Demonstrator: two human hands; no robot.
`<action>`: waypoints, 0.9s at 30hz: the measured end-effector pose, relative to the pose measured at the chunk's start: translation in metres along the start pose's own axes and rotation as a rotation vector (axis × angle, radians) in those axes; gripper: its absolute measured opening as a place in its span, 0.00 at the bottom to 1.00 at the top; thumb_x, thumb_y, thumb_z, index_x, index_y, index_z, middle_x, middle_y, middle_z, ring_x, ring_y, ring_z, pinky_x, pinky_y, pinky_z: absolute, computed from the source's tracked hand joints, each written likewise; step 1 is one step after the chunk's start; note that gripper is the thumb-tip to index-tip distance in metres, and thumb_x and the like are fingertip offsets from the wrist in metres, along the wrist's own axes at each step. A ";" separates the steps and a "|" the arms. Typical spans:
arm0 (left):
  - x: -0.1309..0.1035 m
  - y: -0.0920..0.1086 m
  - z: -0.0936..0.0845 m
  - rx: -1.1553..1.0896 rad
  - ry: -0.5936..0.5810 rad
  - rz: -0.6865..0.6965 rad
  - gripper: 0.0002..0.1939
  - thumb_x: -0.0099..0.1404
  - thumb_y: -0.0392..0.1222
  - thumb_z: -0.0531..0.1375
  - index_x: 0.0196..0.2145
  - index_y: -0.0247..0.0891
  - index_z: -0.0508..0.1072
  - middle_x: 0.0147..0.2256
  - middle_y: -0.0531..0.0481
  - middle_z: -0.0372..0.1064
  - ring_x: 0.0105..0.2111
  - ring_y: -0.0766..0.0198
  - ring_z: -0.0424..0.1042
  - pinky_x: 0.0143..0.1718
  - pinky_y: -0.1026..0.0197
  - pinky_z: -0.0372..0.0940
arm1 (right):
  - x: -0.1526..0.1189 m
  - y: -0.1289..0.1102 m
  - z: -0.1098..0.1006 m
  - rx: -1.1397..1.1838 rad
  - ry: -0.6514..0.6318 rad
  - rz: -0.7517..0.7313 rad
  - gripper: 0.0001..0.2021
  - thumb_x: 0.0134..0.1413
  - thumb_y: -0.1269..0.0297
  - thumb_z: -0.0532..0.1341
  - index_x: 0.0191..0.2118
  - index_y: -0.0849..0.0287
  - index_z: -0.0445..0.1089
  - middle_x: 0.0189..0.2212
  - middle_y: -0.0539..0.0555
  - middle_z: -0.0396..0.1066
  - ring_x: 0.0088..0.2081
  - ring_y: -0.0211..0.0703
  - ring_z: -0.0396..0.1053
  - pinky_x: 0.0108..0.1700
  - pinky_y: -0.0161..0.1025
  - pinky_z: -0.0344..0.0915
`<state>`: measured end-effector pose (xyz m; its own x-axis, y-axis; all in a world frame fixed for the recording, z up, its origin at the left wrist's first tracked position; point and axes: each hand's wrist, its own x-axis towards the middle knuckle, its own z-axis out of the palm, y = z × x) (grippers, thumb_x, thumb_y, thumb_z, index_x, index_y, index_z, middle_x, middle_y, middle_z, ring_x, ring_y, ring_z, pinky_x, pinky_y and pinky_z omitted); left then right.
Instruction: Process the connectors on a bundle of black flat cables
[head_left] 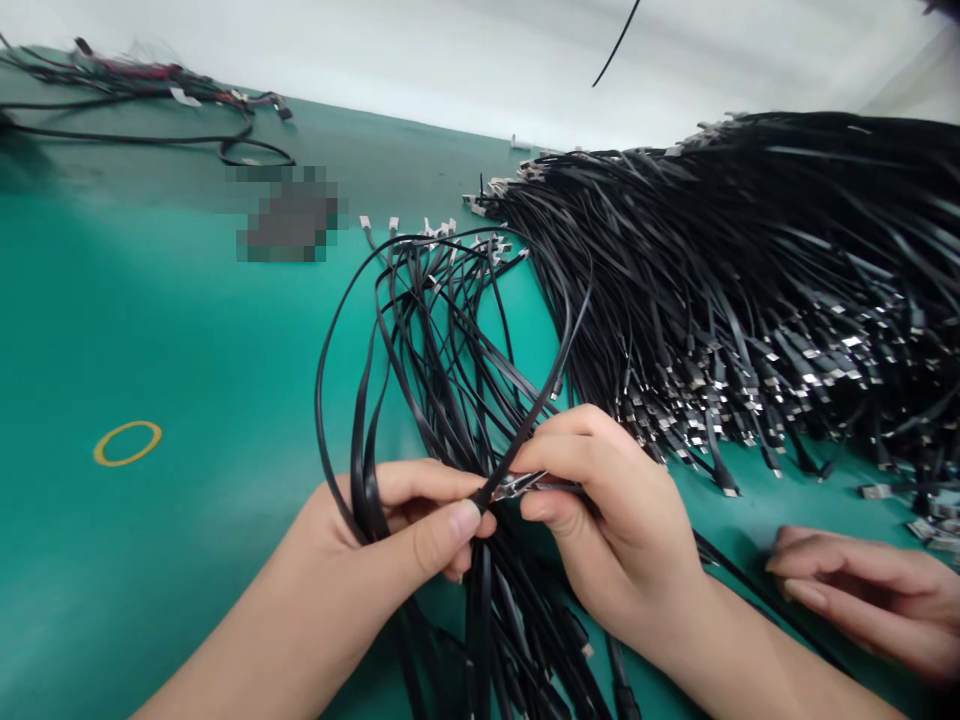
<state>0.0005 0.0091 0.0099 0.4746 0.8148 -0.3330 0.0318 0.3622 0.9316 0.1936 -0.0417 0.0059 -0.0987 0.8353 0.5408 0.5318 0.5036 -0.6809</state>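
My left hand [420, 535] is closed, pinching a black flat cable [517, 440] near its end between thumb and fingers. Loops of black cable rise from that hand and curve over toward the right. My right hand [615, 500] is closed on a slim metal tool that looks like tweezers [517, 484], its shiny tip close against the pinched cable end. Fingers hide part of the tool and the cable's plug. Under and behind both hands lies a loose bunch of black cables [442, 370], with silvery plugs at its far end.
A large heap of black cables [712, 230] with metal plugs fills the right side of the green table [187, 350]. Another person's hand [862, 590] rests at the lower right. At the left are a yellow ring [127, 443] and a tangle of wires [150, 85] farther back.
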 end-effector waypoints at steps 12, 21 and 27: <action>-0.001 0.001 0.001 -0.016 -0.039 0.034 0.10 0.58 0.39 0.67 0.20 0.40 0.77 0.22 0.54 0.73 0.26 0.69 0.70 0.28 0.72 0.65 | -0.001 -0.003 0.000 -0.011 -0.026 0.037 0.06 0.65 0.68 0.62 0.45 0.62 0.72 0.37 0.52 0.70 0.38 0.36 0.68 0.40 0.33 0.66; 0.000 0.002 0.004 -0.059 -0.006 0.059 0.05 0.56 0.35 0.67 0.27 0.44 0.82 0.21 0.55 0.74 0.24 0.69 0.71 0.27 0.72 0.66 | -0.003 -0.016 0.001 -0.082 0.020 0.122 0.02 0.61 0.71 0.63 0.40 0.62 0.72 0.22 0.44 0.59 0.25 0.31 0.58 0.28 0.32 0.56; 0.000 0.001 0.003 -0.012 0.001 0.059 0.07 0.55 0.34 0.68 0.28 0.45 0.83 0.21 0.56 0.73 0.24 0.69 0.71 0.25 0.74 0.66 | -0.003 -0.015 -0.003 -0.099 -0.011 0.120 0.03 0.62 0.70 0.63 0.41 0.63 0.73 0.23 0.45 0.60 0.26 0.32 0.59 0.29 0.33 0.57</action>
<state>0.0035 0.0078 0.0115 0.4743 0.8354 -0.2777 -0.0067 0.3188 0.9478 0.1887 -0.0526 0.0154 -0.0383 0.8908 0.4528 0.6205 0.3763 -0.6880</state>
